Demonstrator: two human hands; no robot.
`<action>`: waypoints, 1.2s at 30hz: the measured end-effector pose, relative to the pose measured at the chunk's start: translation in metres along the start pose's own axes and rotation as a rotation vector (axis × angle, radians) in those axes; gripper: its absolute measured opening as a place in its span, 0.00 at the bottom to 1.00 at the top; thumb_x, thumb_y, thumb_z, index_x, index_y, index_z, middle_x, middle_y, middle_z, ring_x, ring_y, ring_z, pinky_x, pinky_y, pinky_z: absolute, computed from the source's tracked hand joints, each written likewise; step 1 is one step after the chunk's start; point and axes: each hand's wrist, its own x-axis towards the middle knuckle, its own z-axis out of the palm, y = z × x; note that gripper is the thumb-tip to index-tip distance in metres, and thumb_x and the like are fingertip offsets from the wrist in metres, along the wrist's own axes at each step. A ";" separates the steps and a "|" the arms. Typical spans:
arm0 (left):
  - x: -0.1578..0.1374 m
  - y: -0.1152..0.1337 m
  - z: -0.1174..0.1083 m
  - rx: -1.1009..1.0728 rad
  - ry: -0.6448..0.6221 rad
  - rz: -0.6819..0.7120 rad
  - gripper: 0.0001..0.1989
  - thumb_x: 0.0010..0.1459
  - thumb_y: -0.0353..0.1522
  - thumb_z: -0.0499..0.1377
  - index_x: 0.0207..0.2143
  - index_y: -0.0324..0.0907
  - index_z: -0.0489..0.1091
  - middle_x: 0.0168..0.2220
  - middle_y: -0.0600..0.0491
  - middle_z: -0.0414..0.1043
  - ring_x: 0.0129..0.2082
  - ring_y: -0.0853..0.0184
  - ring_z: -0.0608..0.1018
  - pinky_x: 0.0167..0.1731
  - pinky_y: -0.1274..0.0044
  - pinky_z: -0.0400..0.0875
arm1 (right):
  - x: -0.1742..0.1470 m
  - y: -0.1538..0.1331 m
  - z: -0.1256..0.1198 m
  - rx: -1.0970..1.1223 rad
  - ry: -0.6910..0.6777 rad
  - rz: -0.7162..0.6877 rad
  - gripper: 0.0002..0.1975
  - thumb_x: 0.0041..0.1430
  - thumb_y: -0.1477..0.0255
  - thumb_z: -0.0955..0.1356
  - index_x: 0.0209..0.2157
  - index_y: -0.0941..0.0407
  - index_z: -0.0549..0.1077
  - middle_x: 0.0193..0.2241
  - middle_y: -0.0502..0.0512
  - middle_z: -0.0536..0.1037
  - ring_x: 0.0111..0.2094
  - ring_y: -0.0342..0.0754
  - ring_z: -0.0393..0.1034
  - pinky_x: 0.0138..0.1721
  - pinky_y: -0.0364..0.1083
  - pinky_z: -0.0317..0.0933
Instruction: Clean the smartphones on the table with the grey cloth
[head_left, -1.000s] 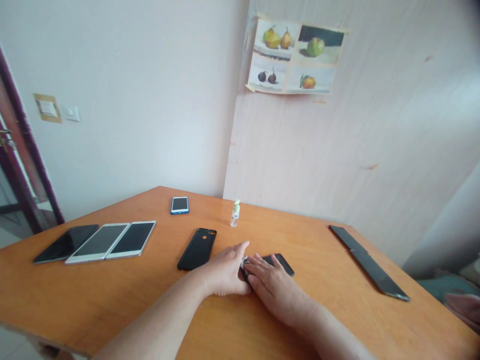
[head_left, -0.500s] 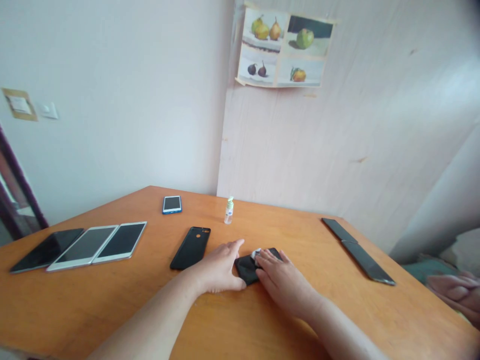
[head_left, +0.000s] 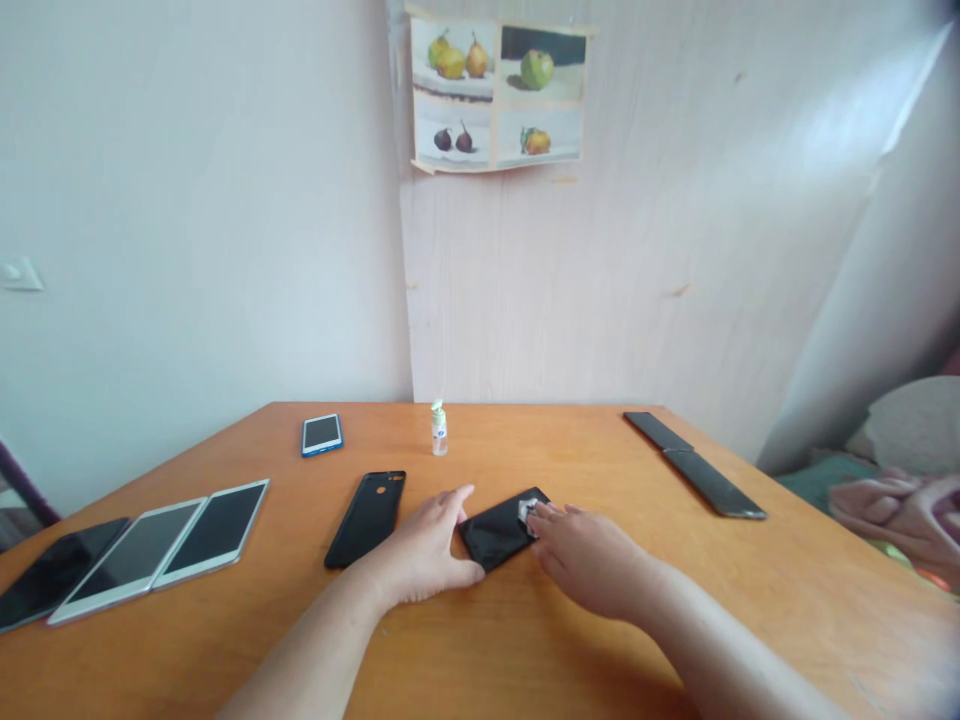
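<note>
Near the desk's left edge, a dark device (head_left: 64,572) and two white-framed phones (head_left: 212,535) are lying side by side; a blue-edged phone (head_left: 322,434) is resting near the far left corner. Beside a black case (head_left: 367,520), the left hand (head_left: 421,550) is curving around one end of a glossy black phone (head_left: 495,534), fingers and thumb standing wide apart. A pump bottle (head_left: 439,436) is standing toward the far edge. At mid-desk (head_left: 480,660), the right hand (head_left: 589,550) is laying nearly straight fingers on a crumpled white wipe (head_left: 528,511) atop the phone; whether they are pinching it, I cannot tell. Two dark slabs (head_left: 716,484) are lying along the right edge.
</note>
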 end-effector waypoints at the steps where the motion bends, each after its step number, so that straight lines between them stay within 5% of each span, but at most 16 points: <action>1: 0.000 0.000 0.000 0.000 -0.002 0.001 0.48 0.43 0.40 0.66 0.65 0.42 0.52 0.55 0.45 0.67 0.56 0.54 0.70 0.57 0.69 0.61 | -0.003 -0.010 -0.001 0.019 0.005 -0.067 0.21 0.66 0.71 0.57 0.55 0.60 0.70 0.56 0.67 0.71 0.58 0.58 0.64 0.58 0.55 0.56; 6: 0.001 -0.002 0.002 -0.003 0.010 0.034 0.44 0.45 0.39 0.65 0.63 0.40 0.55 0.53 0.45 0.68 0.54 0.56 0.71 0.56 0.69 0.62 | -0.012 -0.039 0.000 0.095 0.051 -0.300 0.23 0.66 0.71 0.56 0.59 0.60 0.65 0.58 0.64 0.69 0.59 0.55 0.63 0.58 0.51 0.57; 12: 0.003 -0.006 0.002 0.024 -0.020 0.040 0.40 0.45 0.39 0.65 0.61 0.44 0.57 0.53 0.47 0.67 0.53 0.56 0.71 0.55 0.69 0.64 | -0.003 -0.002 -0.004 -0.071 -0.008 0.116 0.18 0.64 0.72 0.58 0.45 0.58 0.75 0.42 0.68 0.79 0.40 0.59 0.76 0.38 0.53 0.68; 15: 0.003 -0.006 0.001 0.030 -0.025 0.047 0.39 0.46 0.39 0.64 0.61 0.44 0.57 0.53 0.48 0.67 0.53 0.57 0.71 0.55 0.69 0.64 | 0.000 0.005 -0.005 -0.098 -0.029 0.203 0.17 0.62 0.74 0.59 0.42 0.59 0.77 0.41 0.70 0.79 0.40 0.60 0.76 0.37 0.53 0.68; 22: 0.004 -0.005 0.001 0.039 -0.024 0.067 0.37 0.48 0.38 0.63 0.60 0.43 0.58 0.52 0.47 0.68 0.52 0.57 0.71 0.54 0.69 0.64 | -0.004 -0.035 0.018 0.047 0.163 -0.301 0.20 0.63 0.71 0.61 0.54 0.59 0.71 0.53 0.63 0.73 0.54 0.56 0.67 0.55 0.51 0.59; 30: 0.005 -0.005 -0.002 0.064 -0.058 0.066 0.39 0.48 0.39 0.63 0.62 0.42 0.56 0.55 0.46 0.66 0.54 0.56 0.69 0.56 0.69 0.61 | 0.008 0.004 0.011 -0.094 0.066 0.092 0.16 0.63 0.75 0.59 0.42 0.62 0.77 0.45 0.72 0.77 0.47 0.62 0.72 0.46 0.55 0.65; 33: 0.006 -0.005 -0.001 0.065 -0.057 0.072 0.39 0.48 0.38 0.63 0.62 0.43 0.56 0.54 0.46 0.66 0.54 0.56 0.69 0.57 0.69 0.61 | 0.010 -0.003 0.011 -0.081 0.105 0.033 0.16 0.65 0.73 0.59 0.44 0.62 0.76 0.48 0.70 0.76 0.51 0.61 0.70 0.52 0.56 0.61; 36: 0.007 -0.006 0.001 0.041 -0.040 0.076 0.39 0.47 0.37 0.64 0.61 0.41 0.57 0.53 0.45 0.67 0.54 0.56 0.69 0.56 0.69 0.61 | 0.008 -0.022 0.016 0.003 0.158 -0.189 0.18 0.66 0.70 0.60 0.52 0.59 0.71 0.53 0.65 0.73 0.54 0.56 0.68 0.57 0.54 0.57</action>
